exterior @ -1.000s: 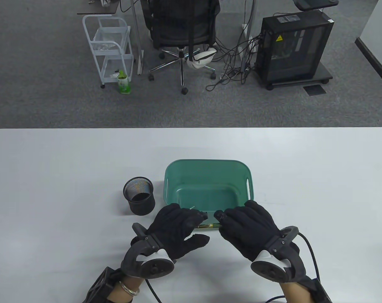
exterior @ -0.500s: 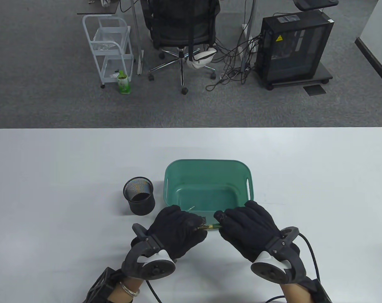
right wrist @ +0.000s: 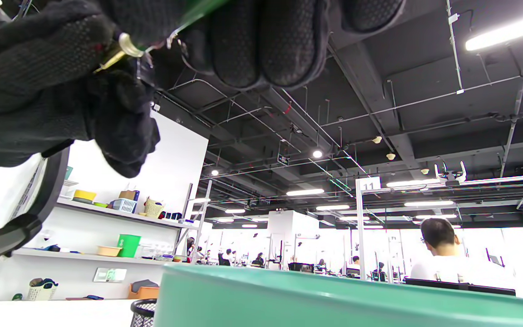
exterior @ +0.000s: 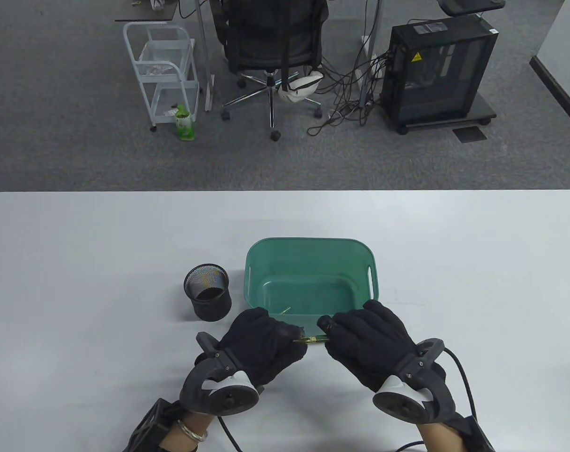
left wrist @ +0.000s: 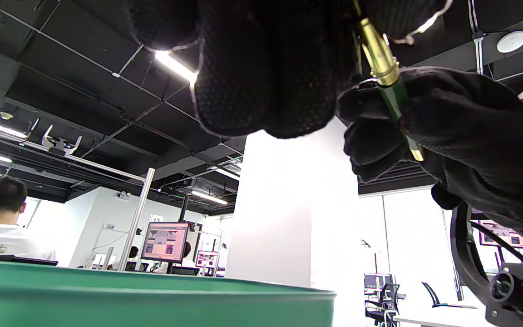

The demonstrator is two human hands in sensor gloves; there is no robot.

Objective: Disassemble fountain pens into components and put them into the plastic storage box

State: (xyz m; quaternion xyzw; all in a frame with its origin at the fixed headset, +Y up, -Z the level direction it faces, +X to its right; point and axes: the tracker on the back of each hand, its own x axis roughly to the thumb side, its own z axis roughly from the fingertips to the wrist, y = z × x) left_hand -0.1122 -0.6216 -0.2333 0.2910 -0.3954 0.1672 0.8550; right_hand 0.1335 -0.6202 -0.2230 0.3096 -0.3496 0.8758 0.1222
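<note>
A green fountain pen with gold trim (exterior: 314, 338) is held level between both gloved hands, just in front of the green plastic box (exterior: 308, 245). My left hand (exterior: 292, 340) grips its left end with curled fingers. The right hand (exterior: 329, 332) curls round the green barrel (left wrist: 394, 97) at the other end. In the left wrist view the gold section (left wrist: 378, 61) shows between the two hands. A small gold piece (exterior: 286, 310) lies inside the box near its front wall. In the right wrist view the pen (right wrist: 127, 47) sits between both gloves, above the box rim (right wrist: 334, 290).
A black mesh pen cup (exterior: 207, 292) stands left of the box, close to my left hand. The white table (exterior: 77, 263) spreads wide on both sides. Beyond the far edge are an office chair (exterior: 271, 52), a white cart (exterior: 165, 70) and a computer tower (exterior: 438, 70).
The left hand's fingers, spread loosely a second ago, have curled round the pen's left end. The two hands have drawn slightly closer together. The right hand has barely moved.
</note>
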